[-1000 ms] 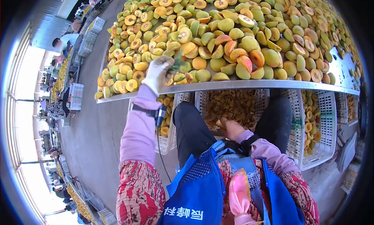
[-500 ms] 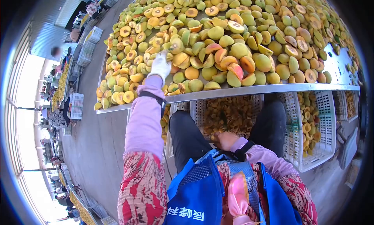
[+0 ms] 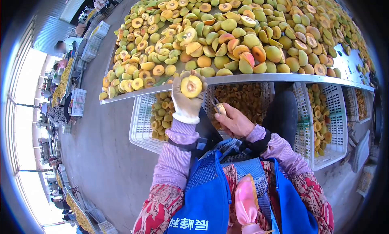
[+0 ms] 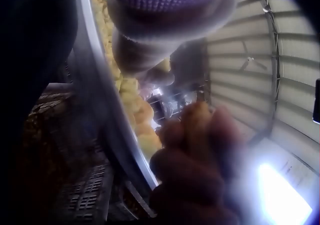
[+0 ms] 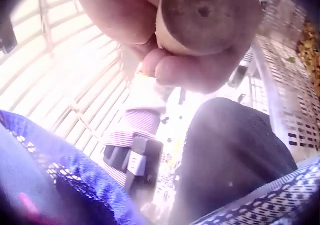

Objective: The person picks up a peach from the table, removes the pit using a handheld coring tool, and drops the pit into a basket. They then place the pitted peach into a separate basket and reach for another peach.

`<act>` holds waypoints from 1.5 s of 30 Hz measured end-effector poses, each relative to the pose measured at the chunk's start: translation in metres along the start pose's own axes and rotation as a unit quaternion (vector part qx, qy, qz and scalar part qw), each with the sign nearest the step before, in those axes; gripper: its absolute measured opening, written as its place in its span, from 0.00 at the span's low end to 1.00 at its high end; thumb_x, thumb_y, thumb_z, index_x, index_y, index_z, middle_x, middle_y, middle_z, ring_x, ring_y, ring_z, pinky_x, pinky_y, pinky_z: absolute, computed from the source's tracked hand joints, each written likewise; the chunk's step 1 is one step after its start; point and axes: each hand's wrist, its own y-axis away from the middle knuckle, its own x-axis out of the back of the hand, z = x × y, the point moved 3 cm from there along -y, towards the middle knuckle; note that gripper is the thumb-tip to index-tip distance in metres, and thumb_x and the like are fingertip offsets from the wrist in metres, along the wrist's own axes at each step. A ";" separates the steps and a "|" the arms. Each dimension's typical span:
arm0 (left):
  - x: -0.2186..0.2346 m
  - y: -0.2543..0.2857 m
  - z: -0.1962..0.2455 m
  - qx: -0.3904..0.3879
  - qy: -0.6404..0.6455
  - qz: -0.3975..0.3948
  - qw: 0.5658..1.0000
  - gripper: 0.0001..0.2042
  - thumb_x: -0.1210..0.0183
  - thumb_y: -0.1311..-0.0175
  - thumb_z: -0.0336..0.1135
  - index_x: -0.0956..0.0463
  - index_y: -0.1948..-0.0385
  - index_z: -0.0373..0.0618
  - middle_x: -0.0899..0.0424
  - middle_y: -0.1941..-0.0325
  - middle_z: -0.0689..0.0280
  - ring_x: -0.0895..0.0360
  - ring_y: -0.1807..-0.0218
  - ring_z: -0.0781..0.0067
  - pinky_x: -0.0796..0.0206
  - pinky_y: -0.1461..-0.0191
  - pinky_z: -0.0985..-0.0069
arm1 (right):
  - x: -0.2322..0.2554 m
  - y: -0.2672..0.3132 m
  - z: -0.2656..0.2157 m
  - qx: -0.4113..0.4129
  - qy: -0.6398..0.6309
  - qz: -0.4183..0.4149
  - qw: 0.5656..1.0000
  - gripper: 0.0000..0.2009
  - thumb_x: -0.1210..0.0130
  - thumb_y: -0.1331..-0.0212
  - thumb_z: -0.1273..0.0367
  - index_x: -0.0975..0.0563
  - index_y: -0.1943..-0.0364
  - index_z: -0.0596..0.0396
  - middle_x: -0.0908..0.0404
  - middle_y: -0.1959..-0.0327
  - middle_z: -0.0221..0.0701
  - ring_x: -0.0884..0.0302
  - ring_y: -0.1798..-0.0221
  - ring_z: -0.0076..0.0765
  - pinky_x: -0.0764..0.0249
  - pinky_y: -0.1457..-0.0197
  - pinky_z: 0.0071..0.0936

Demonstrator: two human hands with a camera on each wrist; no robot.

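My left hand (image 3: 187,98), in a soiled white glove, holds a peach half (image 3: 191,86) at the table's front edge. The cut yellow face, brown at its centre, is turned up toward me. To the right of it, my bare right hand (image 3: 236,121) grips a small tool by its wooden handle (image 3: 220,108); a dark metal tip points toward the peach half. The handle's round butt (image 5: 202,15) shows in the right wrist view, with bare fingers curled round it. In the left wrist view, the gloved hand (image 4: 142,52) is blurred, and the peach half is hidden.
A metal-edged table (image 3: 243,78) carries a large heap of peaches, many halved. Beneath stand white plastic crates (image 3: 142,126) of peach halves; another crate (image 3: 340,120) is by my right knee. Discarded-looking brown pieces (image 3: 239,102) fill one between my legs. People work at tables far left.
My left hand has reached into the heap, then come back toward me with the peach half. My right hand has risen from my lap, bringing the wooden-handled tool close to it.
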 end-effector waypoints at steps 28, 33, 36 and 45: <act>0.030 0.013 -0.033 -0.074 -0.320 0.052 0.943 0.22 0.60 0.34 0.51 0.30 0.75 0.39 0.23 0.76 0.57 0.24 0.75 0.66 0.29 0.68 0.73 | -0.003 -0.037 0.009 0.033 0.270 0.023 0.962 0.17 0.48 0.45 0.64 0.37 0.59 0.63 0.25 0.73 0.53 0.26 0.67 0.58 0.31 0.65 0.41; 0.033 0.011 -0.033 -0.024 -0.333 0.043 0.942 0.26 0.66 0.32 0.52 0.29 0.74 0.37 0.22 0.75 0.58 0.24 0.72 0.68 0.30 0.64 0.75 | 0.010 -0.040 0.006 0.070 0.299 -0.009 0.952 0.17 0.48 0.46 0.64 0.37 0.59 0.63 0.25 0.72 0.53 0.26 0.66 0.58 0.31 0.65 0.42; 0.040 0.002 -0.035 0.038 -0.366 0.006 0.930 0.26 0.63 0.34 0.54 0.27 0.75 0.38 0.22 0.75 0.59 0.24 0.72 0.70 0.30 0.65 0.76 | 0.017 -0.037 0.005 0.040 0.383 -0.073 0.920 0.19 0.47 0.47 0.64 0.37 0.59 0.64 0.26 0.72 0.53 0.27 0.66 0.59 0.31 0.64 0.43; 0.035 0.002 -0.033 -0.090 -0.483 -0.110 0.864 0.30 0.57 0.39 0.60 0.24 0.76 0.36 0.23 0.79 0.62 0.25 0.77 0.75 0.33 0.71 0.80 | -0.007 -0.017 -0.003 -0.306 -0.168 -0.171 0.922 0.11 0.50 0.43 0.61 0.36 0.75 0.48 0.42 0.87 0.17 0.46 0.90 0.10 0.44 0.91 0.13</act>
